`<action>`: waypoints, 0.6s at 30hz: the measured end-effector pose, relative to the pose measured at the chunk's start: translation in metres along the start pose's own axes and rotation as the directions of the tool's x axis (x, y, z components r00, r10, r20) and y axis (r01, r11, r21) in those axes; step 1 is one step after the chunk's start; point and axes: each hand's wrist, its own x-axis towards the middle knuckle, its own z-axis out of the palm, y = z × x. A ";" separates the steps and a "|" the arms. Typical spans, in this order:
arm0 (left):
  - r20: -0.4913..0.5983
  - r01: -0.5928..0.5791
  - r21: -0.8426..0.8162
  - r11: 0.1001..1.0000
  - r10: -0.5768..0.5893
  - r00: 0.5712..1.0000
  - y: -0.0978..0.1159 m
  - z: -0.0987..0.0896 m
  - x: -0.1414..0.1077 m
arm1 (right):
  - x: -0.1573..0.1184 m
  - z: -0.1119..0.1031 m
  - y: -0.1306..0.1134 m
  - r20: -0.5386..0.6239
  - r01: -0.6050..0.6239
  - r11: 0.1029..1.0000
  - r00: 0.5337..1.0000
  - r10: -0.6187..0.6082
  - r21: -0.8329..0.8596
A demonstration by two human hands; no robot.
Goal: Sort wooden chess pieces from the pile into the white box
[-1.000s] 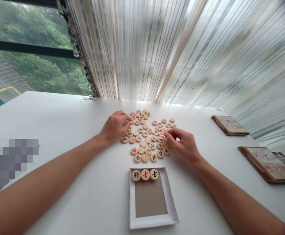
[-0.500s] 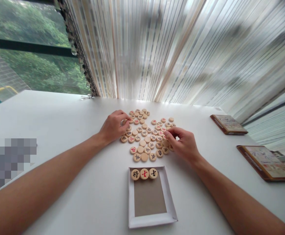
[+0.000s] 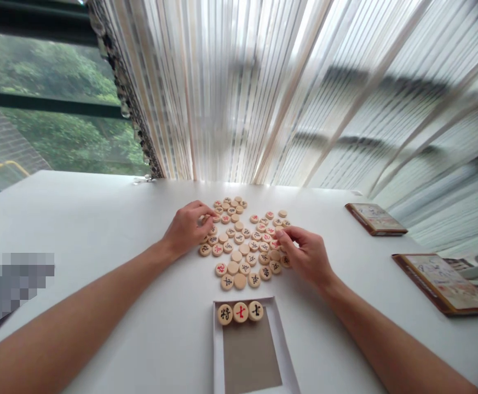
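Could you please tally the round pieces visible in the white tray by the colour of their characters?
Black: 2, the left piece and the right piece
Red: 1, the middle piece
Total: 3 visible in the white tray

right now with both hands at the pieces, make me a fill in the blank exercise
The white tray holds exactly ____ round pieces.
The middle piece of that row bears a character coloured ____.
The two brown-edged flat items lie on the table's ____ side.
From left to right, most scattered pieces lie ____ the left hand and right hand.

three; red; right; between
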 end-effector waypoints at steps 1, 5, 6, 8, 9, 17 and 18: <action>-0.011 0.011 0.002 1.000 -0.011 1.000 -0.001 0.000 0.000 | 0.001 -0.001 0.002 -0.018 -0.003 1.000 1.000 0.004 0.005; -0.050 0.038 0.011 0.999 -0.038 0.998 -0.005 0.000 0.003 | 0.010 -0.007 0.011 -0.113 -0.034 0.999 0.993 0.037 0.027; -0.055 0.047 0.012 0.999 -0.046 0.997 -0.006 0.000 0.003 | 0.012 -0.009 0.014 -0.134 -0.044 0.999 0.990 0.048 0.033; -0.057 0.063 0.010 0.998 -0.062 0.996 -0.007 0.000 0.003 | 0.015 -0.012 0.017 -0.159 -0.064 0.997 0.985 0.070 0.042; -0.055 0.070 0.009 0.998 -0.069 0.996 -0.008 0.000 0.004 | 0.016 -0.012 0.019 -0.164 -0.073 0.996 0.983 0.080 0.045; -0.048 0.050 -0.005 0.999 -0.050 0.998 -0.004 0.001 0.004 | 0.032 -0.009 0.020 -0.171 -0.116 0.992 0.977 0.124 0.059; -0.047 0.039 -0.006 0.999 -0.040 0.998 -0.004 0.001 0.004 | 0.037 -0.008 0.019 -0.159 -0.118 0.991 0.979 0.126 0.058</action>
